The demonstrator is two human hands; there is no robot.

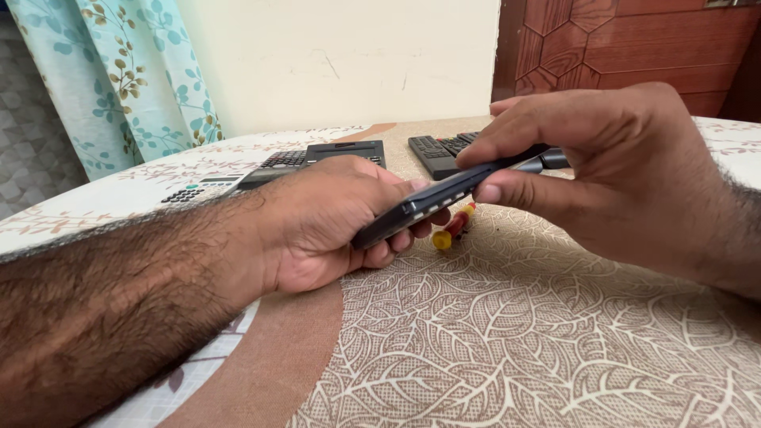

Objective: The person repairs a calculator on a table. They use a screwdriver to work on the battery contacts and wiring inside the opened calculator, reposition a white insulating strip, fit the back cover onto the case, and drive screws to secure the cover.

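1. I hold a slim dark calculator (444,198) edge-on between both hands, tilted so that its far end sits higher than its near end, a little above the table.
2. My left hand (333,226) is closed around the calculator's lower end: the thumb lies along its top and the fingers curl beneath it.
3. My right hand (602,162) pinches the calculator's upper end, with the fingers laid flat over the top and the thumb pressed against the underside.
4. Just below the calculator, a small screwdriver with a red and yellow handle (453,228) lies on the tablecloth, partly hidden by my left fingertips.
5. Behind the calculator, toward the wall, a black calculator (440,150) lies flat, partly covered by my right hand.
6. Left of that one, another dark calculator (333,152) lies flat beyond my left hand.
7. Farther left of the held calculator, a light grey calculator (198,189) sits beside my left forearm.
8. Under the calculator spreads a tablecloth (515,341) printed with beige leaves.
9. Beyond it all, a floral curtain (111,79) hangs at the left and a dark wooden door (626,43) stands at the right.
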